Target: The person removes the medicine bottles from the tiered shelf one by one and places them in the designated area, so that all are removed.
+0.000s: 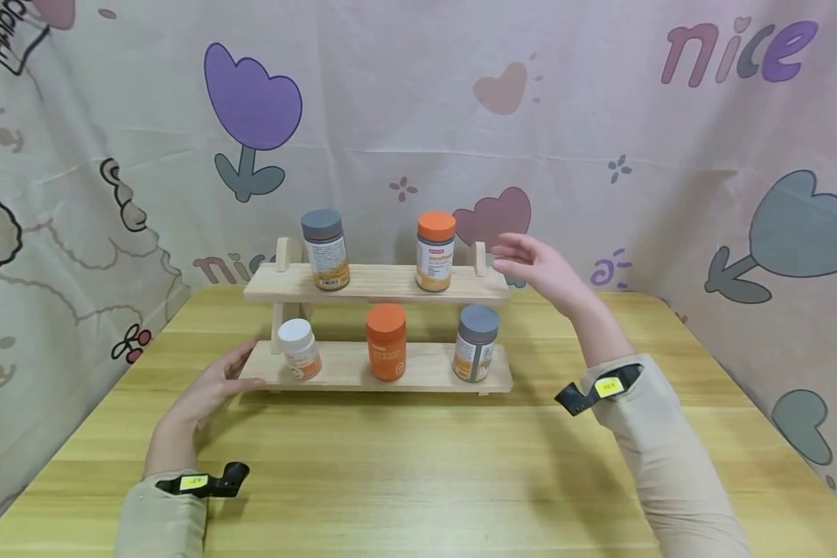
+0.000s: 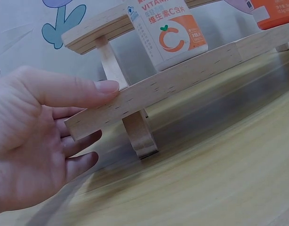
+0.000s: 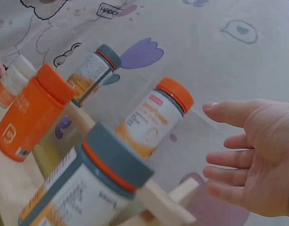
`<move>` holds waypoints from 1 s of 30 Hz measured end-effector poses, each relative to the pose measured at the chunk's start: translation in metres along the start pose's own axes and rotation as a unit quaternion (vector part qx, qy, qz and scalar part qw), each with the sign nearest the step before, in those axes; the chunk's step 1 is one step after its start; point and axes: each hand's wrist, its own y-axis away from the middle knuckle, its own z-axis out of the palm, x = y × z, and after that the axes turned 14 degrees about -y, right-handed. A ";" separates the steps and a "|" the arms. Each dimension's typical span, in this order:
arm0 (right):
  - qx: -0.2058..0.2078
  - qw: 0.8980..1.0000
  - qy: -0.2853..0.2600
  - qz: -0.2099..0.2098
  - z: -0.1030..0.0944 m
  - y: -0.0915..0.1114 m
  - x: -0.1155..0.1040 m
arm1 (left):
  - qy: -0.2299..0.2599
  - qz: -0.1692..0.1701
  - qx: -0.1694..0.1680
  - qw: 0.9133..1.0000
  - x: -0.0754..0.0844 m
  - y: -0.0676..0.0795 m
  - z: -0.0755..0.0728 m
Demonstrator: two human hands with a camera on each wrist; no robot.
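The rack (image 1: 342, 367) is grasped by the left hand (image 1: 208, 394); nothing is gripped by the right hand (image 1: 539, 266). Level handling is needed lest bottles (image 1: 387, 345) be toppled.

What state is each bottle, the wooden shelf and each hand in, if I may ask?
Upper grey-capped bottle: upright, capped
Upper orange-capped bottle: upright, capped
White-capped vitamin C bottle: upright, capped
Lower orange bottle: upright, capped
Lower grey-capped bottle: upright, capped
Two-tier wooden shelf: standing, bottles on both tiers
Left hand: gripping the shelf's lower left end
Right hand: holding nothing, near the shelf's upper right end
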 end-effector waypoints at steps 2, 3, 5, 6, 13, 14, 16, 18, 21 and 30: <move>0.001 1.000 0.000 -0.001 0.005 -0.007 -0.006 | -0.001 0.000 0.001 1.000 0.001 0.001 -0.001; 0.002 1.000 0.001 -0.001 0.008 -0.010 -0.010 | -0.002 0.000 0.001 1.000 0.001 0.001 -0.001; 0.002 1.000 -0.001 -0.002 0.013 -0.016 -0.015 | 0.001 0.001 0.002 1.000 0.001 0.000 -0.001; 0.002 1.000 -0.002 -0.002 0.016 -0.018 -0.018 | 0.003 0.001 0.002 1.000 0.001 0.000 -0.001; 0.002 1.000 -0.007 0.001 0.035 -0.039 -0.026 | 0.004 -0.002 0.005 1.000 -0.002 -0.001 -0.001; 0.004 1.000 -0.007 0.000 0.037 -0.042 -0.026 | 0.005 -0.003 0.004 1.000 -0.002 -0.002 -0.001; 0.010 1.000 -0.008 -0.003 0.041 -0.047 -0.026 | 0.006 -0.005 0.003 1.000 -0.002 -0.003 -0.001; 0.018 1.000 -0.007 -0.007 0.046 -0.051 -0.025 | 0.004 -0.005 0.003 1.000 -0.002 -0.003 -0.001; 0.032 0.999 -0.015 -0.008 0.051 -0.056 -0.023 | 0.003 -0.003 0.003 1.000 -0.003 -0.003 -0.001; 0.053 0.998 -0.031 -0.018 0.063 -0.063 -0.018 | 0.011 -0.008 0.007 1.000 -0.003 0.001 0.001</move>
